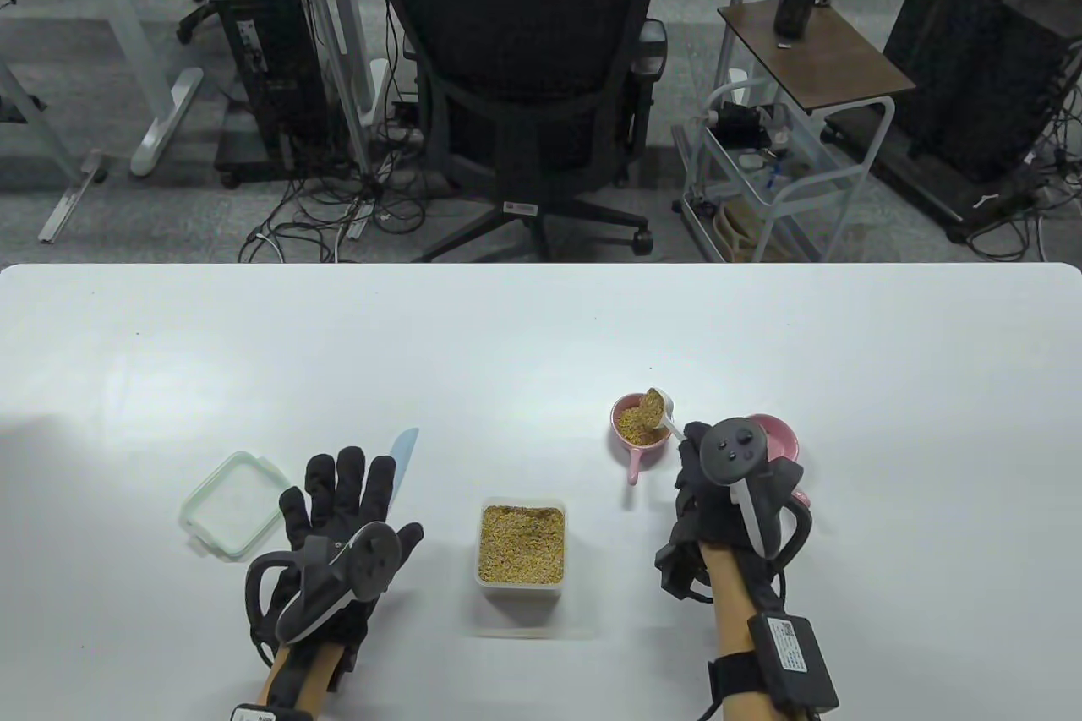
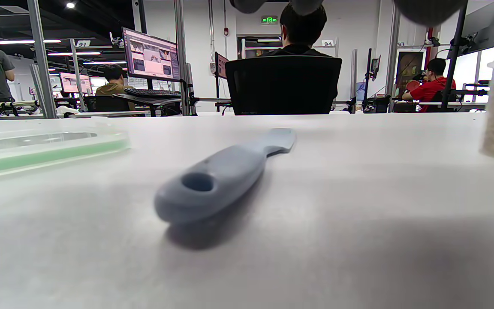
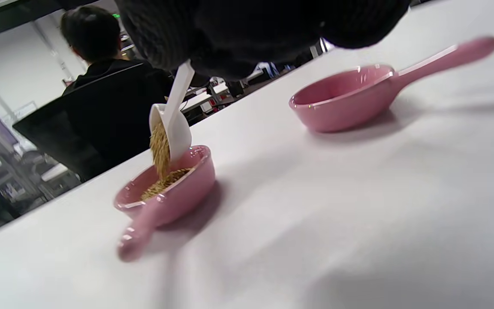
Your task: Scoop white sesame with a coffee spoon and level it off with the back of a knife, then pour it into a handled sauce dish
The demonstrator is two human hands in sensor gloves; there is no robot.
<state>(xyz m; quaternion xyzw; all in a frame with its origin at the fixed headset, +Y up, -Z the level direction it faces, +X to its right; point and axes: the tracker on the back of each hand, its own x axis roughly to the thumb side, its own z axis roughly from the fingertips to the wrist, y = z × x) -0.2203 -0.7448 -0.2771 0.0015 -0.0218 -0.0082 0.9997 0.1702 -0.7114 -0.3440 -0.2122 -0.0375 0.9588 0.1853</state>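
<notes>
Your right hand (image 1: 718, 493), low in the right half of the table view, pinches the coffee spoon (image 1: 663, 410) by its handle; its bowl is tipped over the handled sauce dish (image 1: 638, 427), right of centre, and white sesame (image 3: 159, 149) is streaming into it. Your left hand (image 1: 338, 535), lower left, lies flat with fingers spread over the grey knife (image 2: 225, 171), gripping nothing. The spoon's long axis runs from your fingers toward the upper left of the frame, bowl leading and angled down. The dish's handle points toward the lower edge. My worry: the dish already looks well filled, so tipping too fast or drifting off its rim could scatter seeds onto the surface (image 1: 541, 332). A second, empty pink dish (image 3: 341, 101) sits just behind your right hand, and you might nudge it when withdrawing.
</notes>
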